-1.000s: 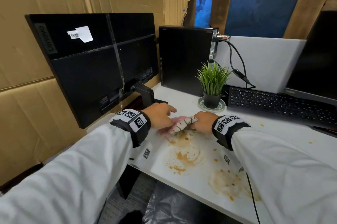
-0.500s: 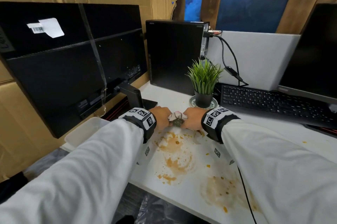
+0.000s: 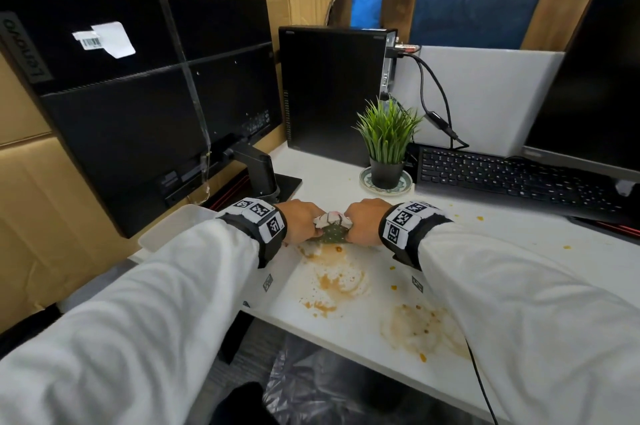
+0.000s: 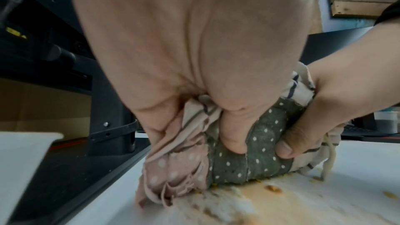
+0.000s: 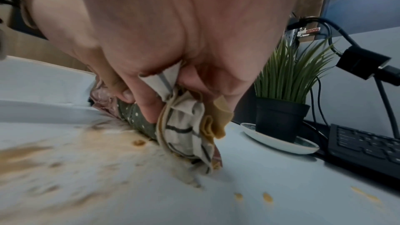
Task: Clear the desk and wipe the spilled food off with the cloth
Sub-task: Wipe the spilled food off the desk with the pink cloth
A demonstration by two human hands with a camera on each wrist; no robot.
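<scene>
A bunched patchwork cloth [image 3: 333, 226] of green dotted, pink and striped pieces lies on the white desk [image 3: 346, 331] at the far edge of the orange-brown food spill [image 3: 337, 281]. My left hand [image 3: 300, 222] grips its left end and my right hand [image 3: 363, 221] grips its right end, fingers curled round it. Up close, the cloth [image 4: 233, 156] is squeezed under my left thumb, with the right hand [image 4: 337, 109] beside it. In the right wrist view the cloth [image 5: 184, 133] presses on the smeared spill [image 5: 65, 160]. A second smear [image 3: 420, 331] lies nearer me.
A monitor [image 3: 145, 106] stands at left, a black computer case [image 3: 329, 92] behind, and a potted plant [image 3: 386, 147] on a saucer just beyond the hands. A keyboard [image 3: 512, 179] and second monitor sit at right. A white tray [image 3: 173, 227] lies left of my hands.
Both hands have closed in and bunched the cloth tightly between them, where a second ago it lay looser. The head view has shifted slightly.
</scene>
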